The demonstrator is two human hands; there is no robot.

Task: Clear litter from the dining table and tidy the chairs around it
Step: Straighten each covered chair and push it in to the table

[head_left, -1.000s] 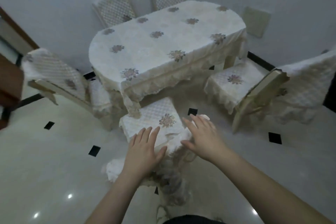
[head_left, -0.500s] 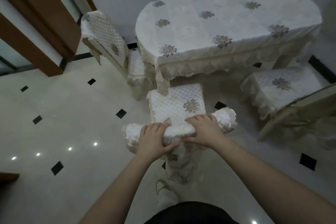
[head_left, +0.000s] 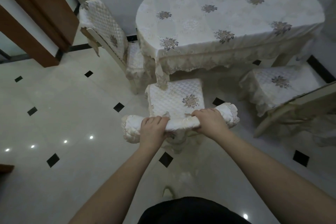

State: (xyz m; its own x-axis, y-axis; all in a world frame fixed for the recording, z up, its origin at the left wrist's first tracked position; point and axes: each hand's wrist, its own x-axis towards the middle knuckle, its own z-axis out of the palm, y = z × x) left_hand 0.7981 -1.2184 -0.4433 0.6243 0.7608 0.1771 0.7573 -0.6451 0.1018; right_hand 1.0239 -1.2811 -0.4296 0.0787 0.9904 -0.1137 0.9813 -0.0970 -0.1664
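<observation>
I am clenching my left hand (head_left: 153, 129) and right hand (head_left: 211, 122) over the padded top rail of the cream quilted-cover dining chair (head_left: 176, 100) at six o'clock of the cloth-draped oval desk (head_left: 227, 18), judging its frame stiff and fairly heavy, its cover soft and slippery.

No text, label, brand, number or sign can be read anywhere; only flower patterns are seen on the tablecloth (head_left: 227, 16).

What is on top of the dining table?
Only a pale tablecloth with flower motifs shows on the dining table; no litter is visible. The tabletop itself is covered, and the far right corner is out of frame.
</observation>
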